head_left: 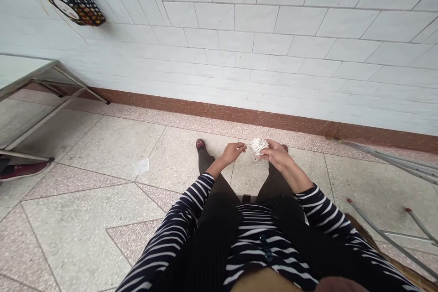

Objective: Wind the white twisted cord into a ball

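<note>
A white ball of cord (258, 147), with strands wound around it, is held up over my lap. My right hand (278, 155) grips it from the right, thumb in front and fingers behind. Just left of the ball, my left hand (233, 152) is closed in a pinch, its fingertips pointing toward the cord. A short pale strand seems to run from the ball to these fingertips, but what they pinch is too small to tell. Both hands are close together, with a narrow gap between them.
A metal-framed table (30, 73) stands at the left, with a dark red shoe (25, 171) beneath it. A patterned bag (75, 4) hangs on the tiled wall. Metal legs (386, 232) stand at the right. A white scrap (142, 165) lies on the floor.
</note>
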Demonstrator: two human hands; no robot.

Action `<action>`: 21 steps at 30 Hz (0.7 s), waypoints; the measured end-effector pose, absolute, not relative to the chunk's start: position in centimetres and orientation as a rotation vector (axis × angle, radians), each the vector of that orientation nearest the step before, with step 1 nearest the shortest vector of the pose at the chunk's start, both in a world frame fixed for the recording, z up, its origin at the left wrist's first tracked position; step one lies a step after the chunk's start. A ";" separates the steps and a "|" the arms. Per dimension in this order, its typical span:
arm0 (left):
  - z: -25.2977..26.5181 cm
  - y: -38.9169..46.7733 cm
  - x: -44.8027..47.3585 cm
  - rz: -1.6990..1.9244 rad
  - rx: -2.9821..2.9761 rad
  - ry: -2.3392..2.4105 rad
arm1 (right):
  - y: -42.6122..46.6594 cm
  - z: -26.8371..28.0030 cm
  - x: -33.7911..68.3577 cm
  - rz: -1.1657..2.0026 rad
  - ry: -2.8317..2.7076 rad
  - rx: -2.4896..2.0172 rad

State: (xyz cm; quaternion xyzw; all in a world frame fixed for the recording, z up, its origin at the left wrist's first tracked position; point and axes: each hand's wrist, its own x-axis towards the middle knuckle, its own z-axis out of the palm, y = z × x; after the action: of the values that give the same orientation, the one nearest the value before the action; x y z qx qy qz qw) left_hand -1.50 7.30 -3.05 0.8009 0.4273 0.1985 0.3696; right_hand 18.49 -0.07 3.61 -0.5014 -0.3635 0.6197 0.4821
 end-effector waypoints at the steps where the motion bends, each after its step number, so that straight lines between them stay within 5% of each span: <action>1: -3.8 7.0 -1.5 0.480 2.031 1.098 | 0.2 3.9 18.6 1.467 -0.882 -1.226; 12: -1.5 4.6 -1.1 0.389 2.569 0.912 | 4.5 1.5 19.4 0.927 -1.083 -1.477; 21: 2.0 7.5 -1.7 0.433 2.772 0.699 | -0.1 0.1 16.4 1.424 -1.287 -1.297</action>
State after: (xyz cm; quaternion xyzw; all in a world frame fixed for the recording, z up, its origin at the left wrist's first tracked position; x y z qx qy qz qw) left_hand -1.68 7.49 1.97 0.9513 0.2397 0.1485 0.1249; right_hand 16.45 -0.07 0.12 -0.5129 -0.5090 0.5633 0.4008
